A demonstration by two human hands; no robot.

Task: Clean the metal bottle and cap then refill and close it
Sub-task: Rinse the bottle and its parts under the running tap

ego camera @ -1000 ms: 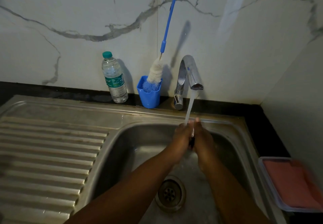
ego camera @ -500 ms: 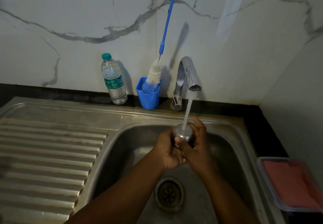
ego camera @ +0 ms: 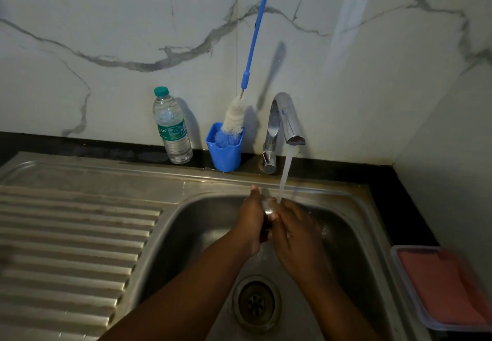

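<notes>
Left hand and right hand clasped together around small metal cap, just below tap, stream striking right fingers. Better to turn cap open-side up under water, rub threads, grip firmly against slipping toward drain.

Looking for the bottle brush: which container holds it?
The blue cup beside the tap; the plastic water bottle left of it stays capped.

The one camera sits on my head, looking forward and down into the sink from close above. It faces the marble wall behind the tap, with my forearms entering from the bottom edge, the drainboard at left.
</notes>
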